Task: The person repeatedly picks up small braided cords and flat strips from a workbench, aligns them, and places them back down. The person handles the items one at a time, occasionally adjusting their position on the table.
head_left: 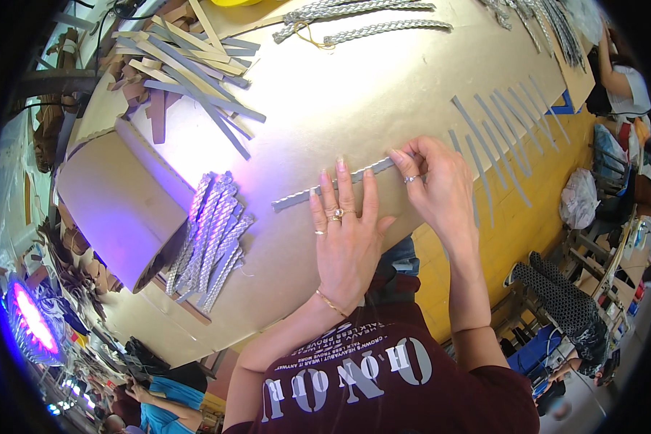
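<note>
On the table in front of me lies a narrow grey strip (294, 199) with a thin silver braided cord along it, slanting up to the right. My left hand (349, 242) rests palm down, its spread fingers lying flat across the strip's middle. At the strip's right end, my right hand (441, 186) pinches it between thumb and fingertips; the tip is partly hidden by the fingers. Left of my hands sits a heap of silver braided straps (213, 235). Beyond my right hand, several separate grey strips (490, 134) are laid along the table's edge.
A large curved brown board (119, 199) stands on the left, near a lit purple lamp (32, 318). Loose grey and cream strips (195, 69) are piled at the far left. More silver braids (383, 30) lie at the far edge. Other people work around the table.
</note>
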